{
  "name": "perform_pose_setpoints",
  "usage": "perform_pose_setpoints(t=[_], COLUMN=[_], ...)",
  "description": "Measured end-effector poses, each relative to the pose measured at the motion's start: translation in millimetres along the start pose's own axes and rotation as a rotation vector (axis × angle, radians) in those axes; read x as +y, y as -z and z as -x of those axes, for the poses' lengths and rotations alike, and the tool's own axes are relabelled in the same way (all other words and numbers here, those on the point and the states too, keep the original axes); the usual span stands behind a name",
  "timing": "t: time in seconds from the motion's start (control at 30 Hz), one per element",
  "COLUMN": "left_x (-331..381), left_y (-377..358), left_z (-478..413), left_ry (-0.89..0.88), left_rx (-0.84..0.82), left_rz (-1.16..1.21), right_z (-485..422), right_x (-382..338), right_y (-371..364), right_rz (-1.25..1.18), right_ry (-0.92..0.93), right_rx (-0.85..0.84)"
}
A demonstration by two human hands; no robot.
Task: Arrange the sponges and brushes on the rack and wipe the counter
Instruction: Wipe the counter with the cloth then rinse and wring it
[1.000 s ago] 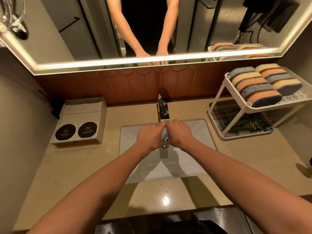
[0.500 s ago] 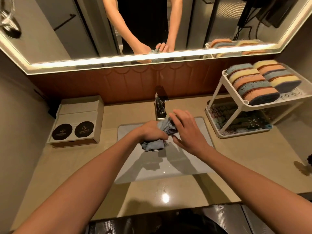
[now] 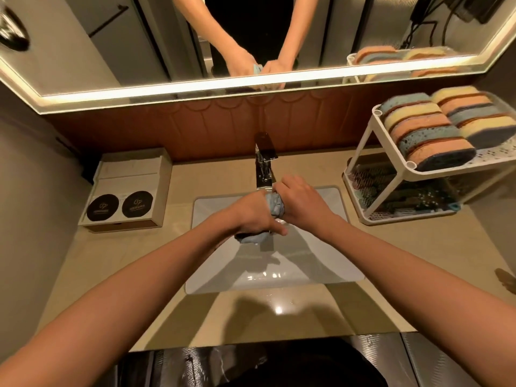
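Head camera view, looking down: your two hands meet over the sink (image 3: 329, 263), just below the faucet (image 3: 264, 166). Your left hand (image 3: 251, 216) is closed around a blue-grey cloth (image 3: 275, 206), with a bunched end hanging out below the fist; your right hand (image 3: 300, 202) is closed on the other end, so the cloth sits twisted between them. This looks like wringing before wiping the counter (image 3: 125, 261).

To do it well, keep both fists over the basin so any drips fall there, twist the ends in opposite ways, and squeeze until the cloth is only damp. I cannot tell whether water is running from the faucet.

To your right stands a white two-tier rack (image 3: 391, 169). Its top shelf holds two rows of sponges (image 3: 427, 132) set on edge, touching one another, in blue, yellow and orange. The lower shelf holds dark bristly items, likely the brushes (image 3: 402, 194), too dim to make out clearly. That part of the task seems done.

To your left a beige box (image 3: 128, 191) with two black round labels sits against the back wall. Both it and the rack rest on the counter, so you would wipe around them or lift them. A mirror (image 3: 83, 37) above reflects your hands
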State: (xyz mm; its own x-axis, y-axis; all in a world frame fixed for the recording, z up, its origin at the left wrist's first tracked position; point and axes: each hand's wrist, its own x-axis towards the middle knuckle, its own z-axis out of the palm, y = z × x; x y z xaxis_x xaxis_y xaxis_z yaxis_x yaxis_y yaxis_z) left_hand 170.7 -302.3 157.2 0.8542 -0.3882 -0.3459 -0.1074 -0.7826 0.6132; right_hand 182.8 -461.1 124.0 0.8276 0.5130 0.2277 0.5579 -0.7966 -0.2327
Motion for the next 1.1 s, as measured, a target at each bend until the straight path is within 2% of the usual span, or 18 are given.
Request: perform_pose_setpoints(t=[0.1,0.23,0.6,0.8,0.9,1.0,1.1], left_x=[3,4,-19,-22,-19,-16,-20], left_y=[-1,-4,-8,-7,-7,-7,-10], left_z=[1,-2,-10,-17,-18,-21,-22], left_ry=[0.005,0.092,-0.123,-0.171,-0.2,-0.176,-0.051], left_rx=[0.07,0.193,0.304,0.32,0.336,0.308,0.293], left_rz=[-0.258,-0.377,-0.66,-0.794,-0.82,-0.792,-0.549], right_z=[-1,-10,-15,-23,-22,-19,-12], right_x=[0,1,-8,-8,-3,5,8], right_y=[0,10,7,10,10,2,-10], right_rz=[0.011,0.008,-0.173,-0.307,-0.506,-0.643,-0.685], right_ry=[0.003,-0.106,-0.31,-0.325,-0.374,-0.466,-0.515], right_rx=[-0.06,-0.186,-0.342,-0.538,-0.607,-0.574,-0.382])
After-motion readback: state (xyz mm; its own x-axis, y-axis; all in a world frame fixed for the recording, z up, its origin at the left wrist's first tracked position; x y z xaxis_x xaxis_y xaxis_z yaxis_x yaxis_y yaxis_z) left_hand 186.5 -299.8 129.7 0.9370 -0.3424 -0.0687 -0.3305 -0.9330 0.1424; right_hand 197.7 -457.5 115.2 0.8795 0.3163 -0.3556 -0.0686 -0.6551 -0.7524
